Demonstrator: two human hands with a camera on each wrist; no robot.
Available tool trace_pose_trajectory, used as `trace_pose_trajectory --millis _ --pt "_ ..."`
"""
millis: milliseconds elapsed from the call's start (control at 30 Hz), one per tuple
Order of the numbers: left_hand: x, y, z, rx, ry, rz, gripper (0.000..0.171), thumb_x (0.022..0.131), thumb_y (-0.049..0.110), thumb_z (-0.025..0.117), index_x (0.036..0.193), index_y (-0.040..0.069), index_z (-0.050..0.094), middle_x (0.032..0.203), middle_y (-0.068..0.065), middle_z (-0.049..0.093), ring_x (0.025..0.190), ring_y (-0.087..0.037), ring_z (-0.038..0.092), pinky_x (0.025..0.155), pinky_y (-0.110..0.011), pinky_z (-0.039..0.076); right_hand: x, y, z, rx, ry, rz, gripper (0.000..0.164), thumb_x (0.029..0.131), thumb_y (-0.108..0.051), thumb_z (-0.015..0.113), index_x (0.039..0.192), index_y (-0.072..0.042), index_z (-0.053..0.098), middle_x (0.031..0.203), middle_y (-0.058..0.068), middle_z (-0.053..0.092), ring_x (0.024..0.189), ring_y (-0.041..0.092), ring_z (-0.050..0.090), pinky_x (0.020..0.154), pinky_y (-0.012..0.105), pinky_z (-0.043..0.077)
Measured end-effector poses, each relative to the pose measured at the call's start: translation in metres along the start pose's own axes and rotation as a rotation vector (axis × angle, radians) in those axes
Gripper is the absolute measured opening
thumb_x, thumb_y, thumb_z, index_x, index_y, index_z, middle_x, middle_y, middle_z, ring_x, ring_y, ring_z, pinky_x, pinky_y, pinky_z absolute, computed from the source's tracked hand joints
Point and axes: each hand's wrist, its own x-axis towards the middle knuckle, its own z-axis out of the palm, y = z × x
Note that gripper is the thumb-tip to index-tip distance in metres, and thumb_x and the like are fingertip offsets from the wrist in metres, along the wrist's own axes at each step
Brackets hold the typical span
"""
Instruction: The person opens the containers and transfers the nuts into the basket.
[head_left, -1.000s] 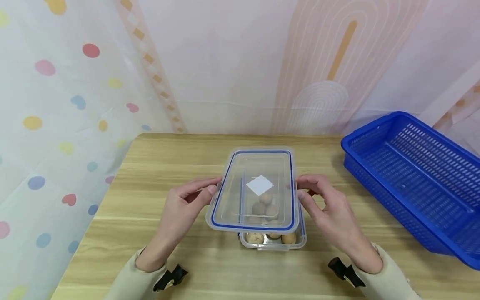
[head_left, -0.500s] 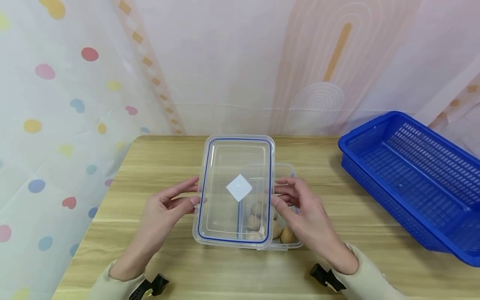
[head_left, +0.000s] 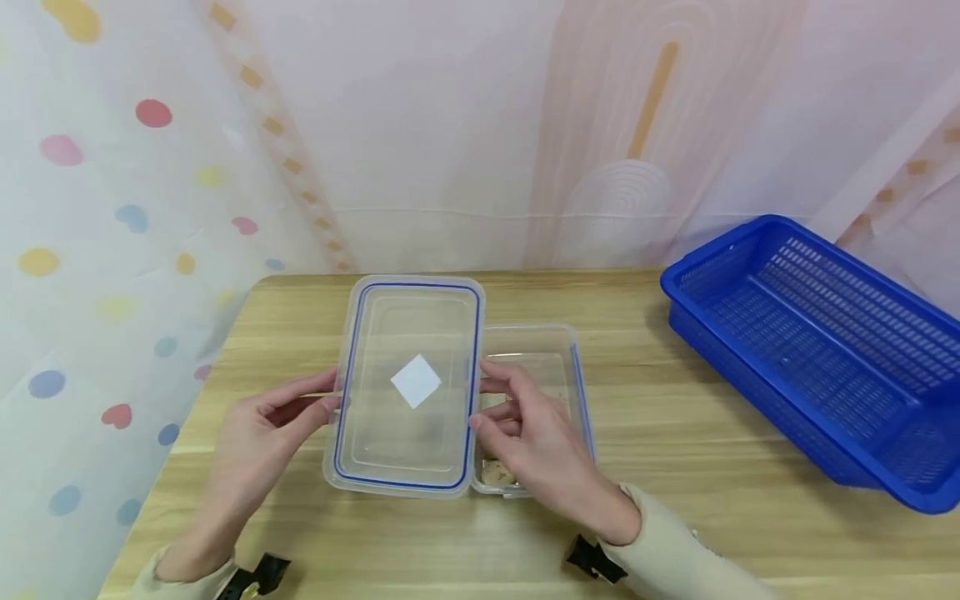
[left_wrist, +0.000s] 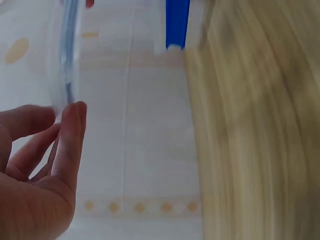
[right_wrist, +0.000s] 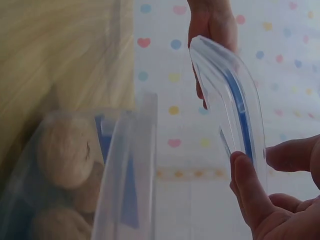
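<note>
Left grip, right grip: pinching lid by opposite edges | container: near lid, tan balls inside

The person wears pale cream fabric sleeves, with an angular black attachment at each cuff, the left one yellow-marked, leaving the left hand and right hand bare.

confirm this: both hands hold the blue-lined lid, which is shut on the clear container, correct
The lid isn't shut on the clear container: it is held off it, apart from its rim, as the right wrist view shows. The left hand and right hand do hold the lid.
</note>
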Motion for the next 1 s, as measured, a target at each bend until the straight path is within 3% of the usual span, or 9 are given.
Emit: trace_pose_trajectory --millis 167,400,700,867,1000 --pt "-0.002 -0.007 -0.018 0.081 -0.02 -0.014 0.039 0.098 0.019 0.075 0.133 0.002 0.07 0.115 0.017 0.075 0.095 -0.004 0.074 0.08 -0.016 0.058 0.002 -0.004 0.016 0.03 -0.032 0.036 0.059 0.099 -0.002 0.067 0.154 -0.008 0.045 0.136 0.011 0.063 0.1 0.015 0.072 0.085 0.026 0.06" --pt "-0.001 -0.022 -0.034 0.089 -0.035 -0.04 0.041 0.098 0.016 0.074 0.137 0.003 0.068 0.111 0.014 0.076 0.098 -0.005 0.073 0.082 -0.013 0.056 0.008 -0.008 0.035 0.097 -0.058 0.074 0.06 0.101 -0.006 0.065 0.155 -0.018 0.044 0.147 0.003 0.053 0.104 0.014 0.07 0.086 0.026 0.06" --pt "0.001 -0.051 -0.057 -0.157 -0.13 -0.025 0.038 0.097 -0.002 0.069 0.135 0.003 0.067 0.109 0.006 0.078 0.095 -0.006 0.074 0.081 -0.019 0.059 0.01 -0.004 0.065 0.076 -0.089 0.083 0.075 0.099 -0.006 0.066 0.163 -0.023 0.032 0.155 0.0 0.045 0.102 0.007 0.066 0.086 0.021 0.058" --pt "0.002 -0.062 -0.072 -0.164 -0.184 -0.034 0.046 0.098 -0.003 0.067 0.143 0.006 0.062 0.111 0.005 0.075 0.096 -0.007 0.074 0.081 -0.023 0.06 0.013 0.0 0.08 0.078 -0.124 0.088 0.079 0.099 -0.006 0.066 0.166 -0.023 0.026 0.158 0.001 0.041 0.104 0.006 0.064 0.085 0.019 0.057" --pt "0.0 -0.069 -0.081 -0.1 -0.219 -0.047 0.051 0.098 -0.005 0.066 0.147 0.007 0.058 0.109 0.005 0.074 0.095 -0.007 0.073 0.08 -0.024 0.061 0.015 0.005 0.088 0.084 -0.171 0.103 0.08 0.1 -0.006 0.065 0.166 -0.019 0.022 0.152 0.005 0.044 0.105 0.006 0.064 0.087 0.017 0.056"
